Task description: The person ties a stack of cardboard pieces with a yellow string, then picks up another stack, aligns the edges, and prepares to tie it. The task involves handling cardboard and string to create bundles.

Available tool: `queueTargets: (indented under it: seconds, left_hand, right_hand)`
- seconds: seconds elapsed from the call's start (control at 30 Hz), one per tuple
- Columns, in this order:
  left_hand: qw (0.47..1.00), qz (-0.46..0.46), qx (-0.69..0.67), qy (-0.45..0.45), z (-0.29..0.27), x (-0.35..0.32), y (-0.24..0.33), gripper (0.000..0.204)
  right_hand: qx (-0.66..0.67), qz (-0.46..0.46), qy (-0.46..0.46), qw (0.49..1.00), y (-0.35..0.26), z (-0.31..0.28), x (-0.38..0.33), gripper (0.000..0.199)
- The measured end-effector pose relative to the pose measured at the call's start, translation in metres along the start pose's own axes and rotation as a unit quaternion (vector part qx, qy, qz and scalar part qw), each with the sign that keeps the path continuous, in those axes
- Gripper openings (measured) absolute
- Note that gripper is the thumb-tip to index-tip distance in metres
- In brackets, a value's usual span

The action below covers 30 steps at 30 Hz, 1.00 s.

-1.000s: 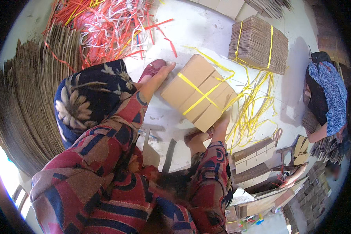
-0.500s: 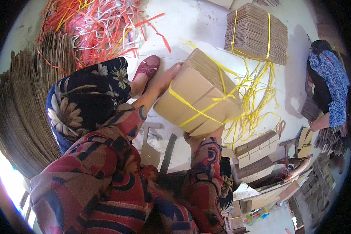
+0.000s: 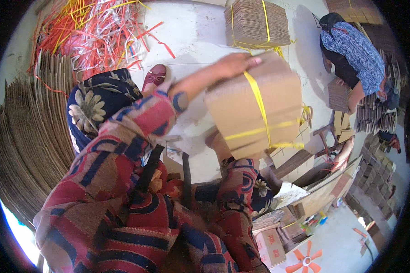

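A thick bundle of flat brown cardboard [image 3: 241,113], bound crosswise with yellow strapping [image 3: 258,98], is held up tilted in front of me, blurred by motion. My left hand [image 3: 237,66] grips its far upper edge, the thumb lying along the top. Under its near left corner, my right hand [image 3: 215,142] supports it; the fingers are mostly hidden behind the cardboard. Farther off on the floor stands another strapped cardboard stack [image 3: 257,25]. The loose yellow straps on the floor are largely covered by the bundle.
Tall cardboard stacks [image 3: 25,136] line my left side. A heap of red, white and yellow strap scraps [image 3: 93,34] lies beyond my foot. At the right, a person in a blue patterned top [image 3: 357,50] bends over cardboard. An orange-bladed fan [image 3: 306,260] stands at the lower right.
The bundle has moved right and turned so its broad face shows more. My left hand has shifted right with it, along its upper edge. The whole view has swung slightly.
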State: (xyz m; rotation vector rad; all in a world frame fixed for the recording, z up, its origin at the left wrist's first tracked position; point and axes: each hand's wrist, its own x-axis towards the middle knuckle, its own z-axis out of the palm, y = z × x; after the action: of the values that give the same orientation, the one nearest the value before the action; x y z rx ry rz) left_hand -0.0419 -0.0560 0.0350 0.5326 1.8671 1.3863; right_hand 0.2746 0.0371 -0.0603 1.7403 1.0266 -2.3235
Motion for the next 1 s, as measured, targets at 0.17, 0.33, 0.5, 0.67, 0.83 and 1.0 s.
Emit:
queueTargets:
  seconds: [0.17, 0.33, 0.5, 0.67, 0.83, 1.0]
  left_hand:
    - [0.986, -0.053, -0.074, -0.137, -0.072, -0.016, -0.005, 0.084]
    - [0.987, -0.006, -0.086, -0.136, -0.091, -0.017, 0.001, 0.078]
    - [0.977, 0.06, -0.122, -0.164, -0.053, 0.035, 0.058, 0.069]
    - [0.963, 0.152, 0.018, -0.222, -0.016, 0.113, 0.131, 0.081]
    - [0.99, 0.032, 0.001, -0.138, -0.077, 0.134, 0.158, 0.077]
    - [0.994, 0.051, -0.067, -0.073, -0.145, 0.199, 0.102, 0.078]
  right_hand:
    - [0.066, -0.022, -0.032, 0.997, 0.005, 0.018, 0.003, 0.052]
    - [0.096, -0.057, -0.056, 0.992, -0.022, 0.038, 0.004, 0.052]
    - [0.118, -0.108, -0.061, 0.985, -0.07, 0.054, 0.008, 0.051]
    - [0.127, -0.158, -0.108, 0.973, -0.125, 0.096, 0.023, 0.051]
    - [0.206, -0.21, -0.154, 0.943, -0.174, 0.147, 0.043, 0.05]
    - [0.293, -0.256, -0.177, 0.904, -0.214, 0.188, 0.068, 0.05]
